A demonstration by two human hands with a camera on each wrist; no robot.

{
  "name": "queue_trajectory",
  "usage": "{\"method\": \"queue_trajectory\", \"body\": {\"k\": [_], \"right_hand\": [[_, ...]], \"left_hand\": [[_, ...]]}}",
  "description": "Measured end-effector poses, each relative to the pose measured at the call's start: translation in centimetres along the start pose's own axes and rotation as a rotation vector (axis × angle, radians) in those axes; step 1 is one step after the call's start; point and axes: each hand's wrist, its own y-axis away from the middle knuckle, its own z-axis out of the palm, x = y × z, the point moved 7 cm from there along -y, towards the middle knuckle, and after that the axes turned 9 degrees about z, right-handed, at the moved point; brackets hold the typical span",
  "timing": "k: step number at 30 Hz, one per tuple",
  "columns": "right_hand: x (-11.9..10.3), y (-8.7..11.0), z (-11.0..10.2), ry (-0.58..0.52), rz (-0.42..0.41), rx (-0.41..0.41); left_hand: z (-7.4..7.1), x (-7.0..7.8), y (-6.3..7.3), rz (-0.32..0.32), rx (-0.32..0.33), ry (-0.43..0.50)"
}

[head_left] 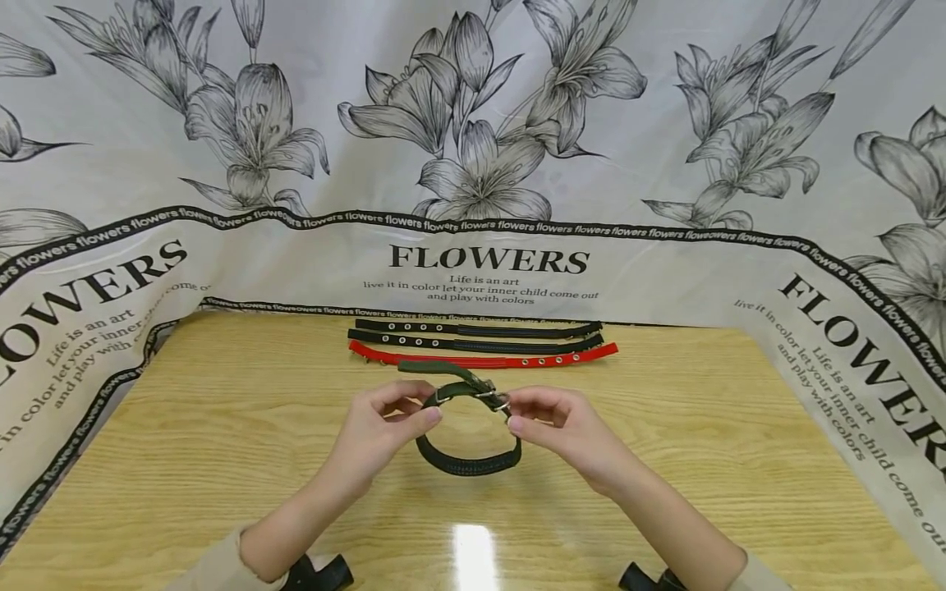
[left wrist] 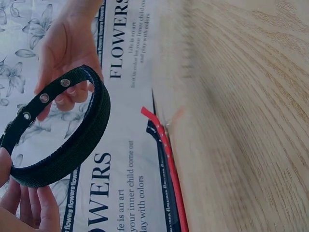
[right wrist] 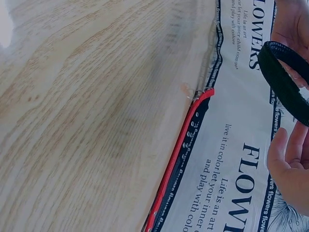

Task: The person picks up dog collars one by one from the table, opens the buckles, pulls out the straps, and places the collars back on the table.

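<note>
A dark green padded pet collar (head_left: pixel 469 466), closed into a loop, is held up above the table between both hands. My left hand (head_left: pixel 380 431) pinches the loop's left side between thumb and fingers. On the right side, near the metal buckle and ring, my right hand (head_left: pixel 569 427) pinches the band. The strap's loose end (head_left: pixel 432 367) sticks out to the left past the buckle. In the left wrist view, metal eyelets show along the collar (left wrist: pixel 99 121). The right wrist view catches the band's outer face (right wrist: pixel 285 87), cut off by the frame edge.
Behind the hands, a red collar (head_left: pixel 480 361) and two black collars (head_left: pixel 510 332) lie stretched side by side across the wooden table (head_left: pixel 222 427). A flower-printed cloth (head_left: pixel 473 279) rises along the table's back and sides. Black objects (head_left: pixel 332 572) show at the front edge.
</note>
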Motion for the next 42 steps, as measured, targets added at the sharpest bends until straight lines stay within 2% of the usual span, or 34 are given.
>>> {"method": "queue_trajectory", "body": {"k": [5,16,25,30,42], "right_hand": [[0.3,0.2,0.0,0.027,0.012,-0.024],[0.9,0.4,0.1,-0.013,-0.003,-0.084],[1.6,0.7,-0.2,0.012,0.040,-0.050],[0.9,0.3,-0.1,0.048,0.048,-0.030],[-0.4,-1.2,0.1,0.082,0.098,0.037]], "left_hand": [[-0.3,0.1,0.0,-0.002,0.016,0.011],[-0.7,-0.1,0.2,0.001,0.040,0.010],[-1.2,-0.2,0.4,-0.019,0.046,0.007],[-1.2,-0.3,0.3,-0.014,0.055,0.011],[-0.5,-0.2,0.0,0.014,0.020,0.007]]}}
